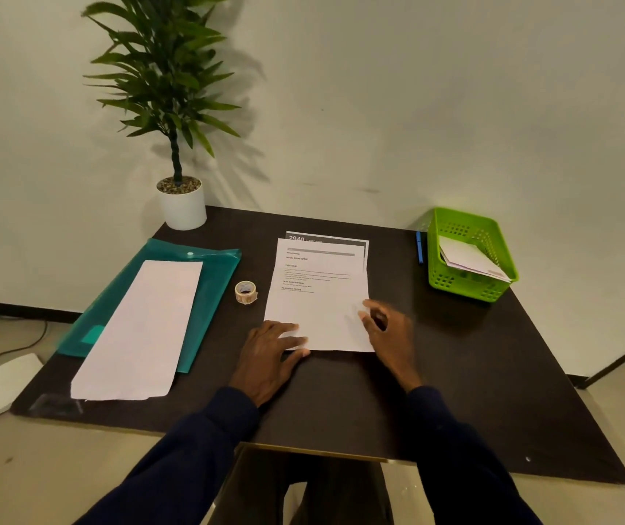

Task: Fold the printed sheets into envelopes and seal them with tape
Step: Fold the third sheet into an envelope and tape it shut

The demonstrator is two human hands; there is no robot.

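The thin printed sheet [318, 297] lies flat on my dark matte surface [454, 373], beside the tape roll [245, 292]. My left hand [271, 354] presses its corner, fingers spread; my right hand [388, 327] rests loosely open at its edge.

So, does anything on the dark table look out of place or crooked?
Only small things: the long white folded paper overhangs the teal plastic folder, and the printed sheets are stacked unevenly.

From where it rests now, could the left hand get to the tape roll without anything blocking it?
Probably yes. The left hand rests on the printed sheet's near left corner, and the tape roll stands just beyond on bare table, nothing between them.
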